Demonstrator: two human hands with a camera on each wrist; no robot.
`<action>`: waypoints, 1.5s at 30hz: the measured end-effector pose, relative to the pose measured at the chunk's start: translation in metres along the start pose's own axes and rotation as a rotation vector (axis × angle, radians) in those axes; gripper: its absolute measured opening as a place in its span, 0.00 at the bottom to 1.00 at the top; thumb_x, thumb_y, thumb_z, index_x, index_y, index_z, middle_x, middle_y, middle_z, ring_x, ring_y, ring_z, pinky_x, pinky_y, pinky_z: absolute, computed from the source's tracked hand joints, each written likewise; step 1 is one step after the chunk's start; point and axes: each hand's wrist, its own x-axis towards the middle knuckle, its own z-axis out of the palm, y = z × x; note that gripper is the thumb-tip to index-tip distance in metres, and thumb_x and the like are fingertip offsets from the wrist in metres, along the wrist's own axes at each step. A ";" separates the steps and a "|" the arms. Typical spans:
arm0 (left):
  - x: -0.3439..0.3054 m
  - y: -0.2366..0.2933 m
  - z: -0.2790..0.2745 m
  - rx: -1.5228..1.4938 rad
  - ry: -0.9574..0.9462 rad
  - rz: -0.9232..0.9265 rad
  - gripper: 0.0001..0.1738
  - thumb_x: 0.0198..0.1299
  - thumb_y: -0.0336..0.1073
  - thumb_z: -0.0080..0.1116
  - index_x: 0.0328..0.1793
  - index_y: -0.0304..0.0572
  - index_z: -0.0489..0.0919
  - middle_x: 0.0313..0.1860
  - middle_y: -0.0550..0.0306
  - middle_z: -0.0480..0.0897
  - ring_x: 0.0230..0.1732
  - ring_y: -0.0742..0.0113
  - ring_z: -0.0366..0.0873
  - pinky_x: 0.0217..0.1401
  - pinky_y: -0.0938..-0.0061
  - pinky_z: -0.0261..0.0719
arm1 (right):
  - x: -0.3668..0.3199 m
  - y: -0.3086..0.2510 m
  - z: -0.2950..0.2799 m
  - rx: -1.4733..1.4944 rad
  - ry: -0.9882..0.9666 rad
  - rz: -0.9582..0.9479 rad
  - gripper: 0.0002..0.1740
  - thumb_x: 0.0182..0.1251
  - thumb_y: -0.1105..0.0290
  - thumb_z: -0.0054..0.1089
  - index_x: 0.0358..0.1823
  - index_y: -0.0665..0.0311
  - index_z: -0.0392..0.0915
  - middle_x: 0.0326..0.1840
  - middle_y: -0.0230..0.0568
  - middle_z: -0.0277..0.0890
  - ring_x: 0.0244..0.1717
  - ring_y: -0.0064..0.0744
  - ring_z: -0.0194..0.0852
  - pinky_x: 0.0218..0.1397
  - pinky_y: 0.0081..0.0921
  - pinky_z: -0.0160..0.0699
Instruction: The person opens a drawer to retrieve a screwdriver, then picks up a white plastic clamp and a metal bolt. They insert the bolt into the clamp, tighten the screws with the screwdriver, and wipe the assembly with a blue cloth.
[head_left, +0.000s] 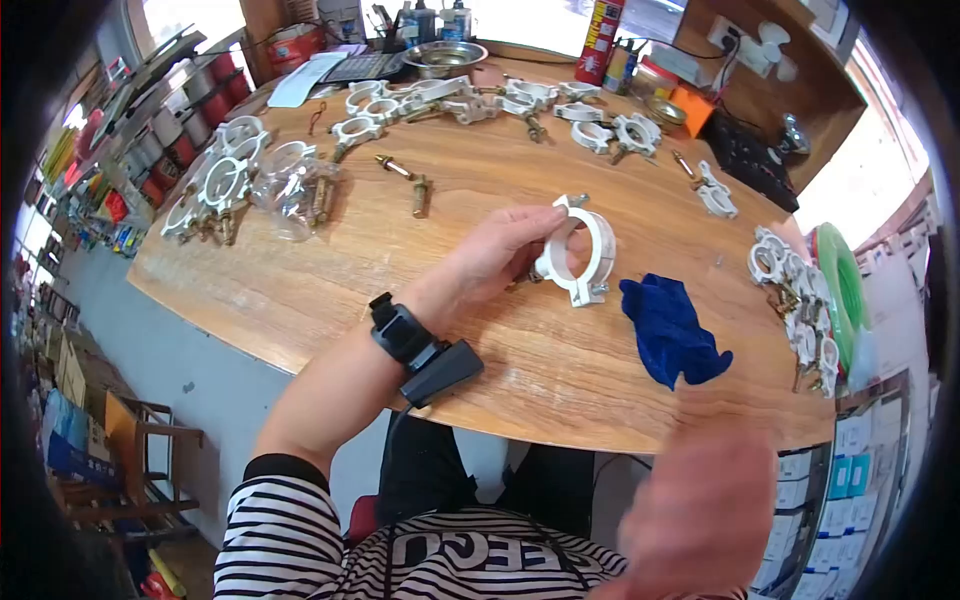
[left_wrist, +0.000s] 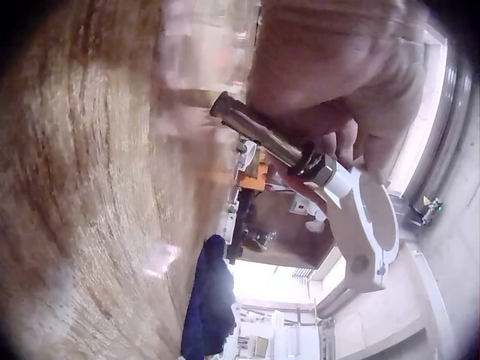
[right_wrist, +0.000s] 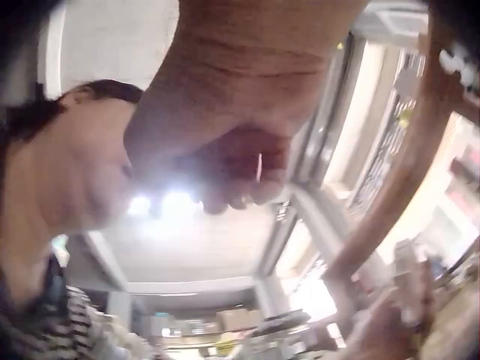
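Note:
My left hand (head_left: 495, 248) holds a white plastic pipe clamp (head_left: 603, 245) over the middle of the table, thumb on its upper edge. The clamp's ring stands upright, with screws at its top and bottom lugs. In the left wrist view a brass-coloured expansion bolt (left_wrist: 262, 135) extends from the clamp, close to the fingers. Blurred by motion, my right hand (head_left: 705, 500) is off the table's front edge, near my body. Its fingers (right_wrist: 236, 199) are loosely bent, and nothing shows in them. A crumpled dark blue cloth (head_left: 670, 330) lies right of the clamp.
More white clamps lie at the left (head_left: 225, 180), along the back (head_left: 440, 95) and at the right edge (head_left: 795, 290). A plastic bag (head_left: 290, 200) and a loose bolt (head_left: 420, 197) are on the left half. A metal bowl (head_left: 445, 55) and a red can (head_left: 600, 42) stand behind.

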 end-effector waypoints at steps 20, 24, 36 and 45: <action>0.005 -0.001 -0.011 -0.048 0.077 0.037 0.16 0.59 0.44 0.47 0.42 0.37 0.74 0.32 0.58 0.79 0.33 0.72 0.77 0.37 0.80 0.72 | -0.033 0.100 0.027 -0.227 0.074 0.796 0.12 0.54 0.63 0.56 0.21 0.63 0.70 0.15 0.41 0.66 0.15 0.37 0.64 0.18 0.28 0.60; 0.002 0.000 -0.007 -0.027 0.088 0.026 0.16 0.58 0.42 0.48 0.43 0.36 0.73 0.32 0.58 0.78 0.33 0.72 0.77 0.36 0.80 0.73 | -0.042 0.109 0.031 -0.307 -0.006 0.935 0.13 0.57 0.62 0.53 0.22 0.63 0.68 0.15 0.42 0.66 0.16 0.40 0.65 0.19 0.30 0.61; 0.002 -0.001 -0.008 0.041 0.131 -0.060 0.16 0.60 0.43 0.46 0.43 0.37 0.73 0.30 0.62 0.78 0.33 0.74 0.75 0.37 0.82 0.71 | -0.054 0.118 0.034 -0.192 -0.113 0.750 0.09 0.61 0.65 0.46 0.29 0.63 0.67 0.21 0.45 0.67 0.25 0.43 0.69 0.26 0.31 0.64; 0.004 -0.002 -0.012 0.042 0.177 -0.067 0.15 0.59 0.42 0.48 0.39 0.35 0.74 0.29 0.58 0.78 0.29 0.72 0.76 0.32 0.82 0.73 | -0.068 0.131 0.047 0.006 -0.003 0.932 0.12 0.63 0.64 0.44 0.28 0.65 0.67 0.18 0.42 0.66 0.20 0.36 0.65 0.24 0.27 0.62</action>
